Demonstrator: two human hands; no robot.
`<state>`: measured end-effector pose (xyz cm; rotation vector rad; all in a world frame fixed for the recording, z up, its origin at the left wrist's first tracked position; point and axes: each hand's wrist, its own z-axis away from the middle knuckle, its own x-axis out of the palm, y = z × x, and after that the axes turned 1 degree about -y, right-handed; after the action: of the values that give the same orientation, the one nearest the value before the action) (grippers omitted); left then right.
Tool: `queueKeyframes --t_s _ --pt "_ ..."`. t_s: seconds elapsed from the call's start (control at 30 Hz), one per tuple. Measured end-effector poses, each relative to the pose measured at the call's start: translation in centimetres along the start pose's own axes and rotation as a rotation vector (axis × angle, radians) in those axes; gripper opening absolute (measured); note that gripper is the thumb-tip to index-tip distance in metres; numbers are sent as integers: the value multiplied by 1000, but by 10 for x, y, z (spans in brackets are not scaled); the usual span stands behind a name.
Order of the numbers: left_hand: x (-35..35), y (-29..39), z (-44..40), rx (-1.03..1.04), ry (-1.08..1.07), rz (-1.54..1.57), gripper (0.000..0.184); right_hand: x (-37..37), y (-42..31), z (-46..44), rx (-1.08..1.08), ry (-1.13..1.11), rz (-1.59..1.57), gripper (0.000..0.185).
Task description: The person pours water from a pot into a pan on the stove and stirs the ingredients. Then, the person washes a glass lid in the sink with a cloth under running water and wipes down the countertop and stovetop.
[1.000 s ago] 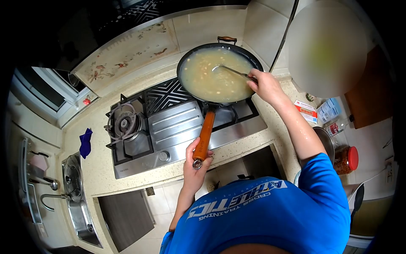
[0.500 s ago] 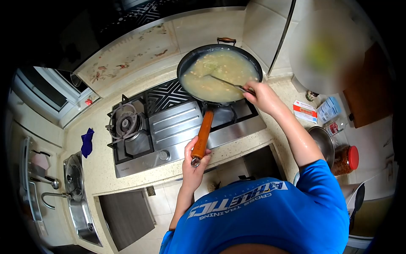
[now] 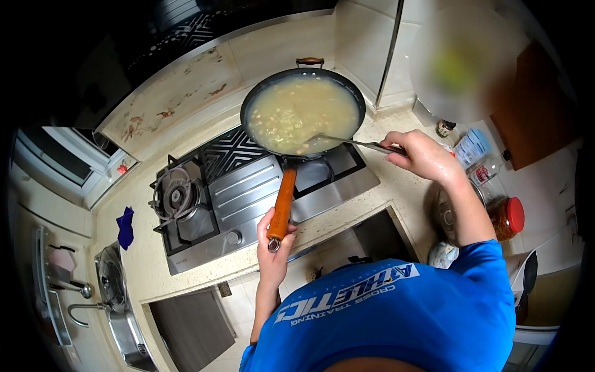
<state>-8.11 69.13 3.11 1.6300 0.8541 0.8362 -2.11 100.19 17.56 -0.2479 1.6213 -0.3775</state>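
Note:
A dark wok (image 3: 247,137) stands on the right side of the gas stove, full of a cloudy, pale yellow soup (image 3: 304,108) with small bits in it. My left hand (image 3: 273,251) is wrapped round the end of its orange-brown wooden handle (image 3: 283,201). To the right of the wok, my right hand (image 3: 424,155) grips the dark handle of a long metal cooking utensil (image 3: 356,142). The utensil reaches over the wok's front right rim, and its head is in the soup near the front, partly hidden, so its shape is unclear.
The stove's left burner (image 3: 178,195) carries no pot. A purple cloth (image 3: 125,228) lies on the counter, with a sink (image 3: 127,338) at far left. Right of my arm are a red-lidded jar (image 3: 514,215), a metal bowl (image 3: 445,214), a blue-white packet (image 3: 472,147) and a brown board (image 3: 527,111).
My right hand has drawn back to the right and down, bringing the utensil's head from mid-wok to near the front rim. The view has shifted; my left hand still holds the wok handle.

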Motion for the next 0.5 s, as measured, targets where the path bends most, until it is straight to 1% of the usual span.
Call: queueKeyframes --t_s 0.07,0.13,0.2,0.37,0.5 --pt "0 1 0 -3 -2 4 55 -12 -1 8 -34 -5 86 20" --pt "0 3 0 -24 7 7 55 -21 0 12 -22 7 110 20" --pt "0 2 0 -21 -7 20 55 -28 -8 14 11 48 215 19" --pt "0 1 -1 -9 -4 8 55 -13 -11 -1 2 115 299 12" --pt "-1 0 0 9 -8 5 55 0 -5 -19 34 120 299 10"
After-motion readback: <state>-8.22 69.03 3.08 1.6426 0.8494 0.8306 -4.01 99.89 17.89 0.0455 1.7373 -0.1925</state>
